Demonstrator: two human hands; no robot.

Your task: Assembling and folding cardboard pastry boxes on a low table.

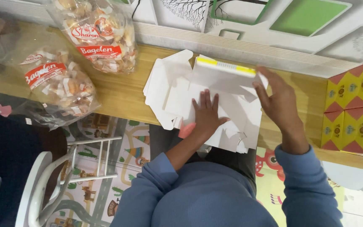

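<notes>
Nearest the camera, blue sleeves run fwd from the person's lap to the table [118, 94] edge, both forearms angled inward toward one flat white cardboard sheet [232, 113]. That sheet is an unfolded box blank; it lies on the wood w/ its near edge hanging off the table over the lap, so it needs a weight on it.

The left hand [206, 113] gives that weight: palm down, fingers straight and spread, pressed flat on the middle of the sheet, gripping nothing. Wrist is low, elbow tucked toward the body.

The right hand [276, 101] is at the sheet's right side, fingers extended and lightly curved up against the raised flap [225, 69], the far panel w/ a yellow strip along its top. It looks like it's propping the flap upright along the crease, touching rather than clenching; thumb side not clear.

Just left of the flap, more white blanks [164, 84] sit fanned under the top one, prob. a stack kept within reach.

Further left, two clear bags of baked snacks [64, 84] rest on the table, well apart from the hands. Far right, finished yellow-and-red boxes [353, 113] are stacked at the table end, beside the wall.
</notes>
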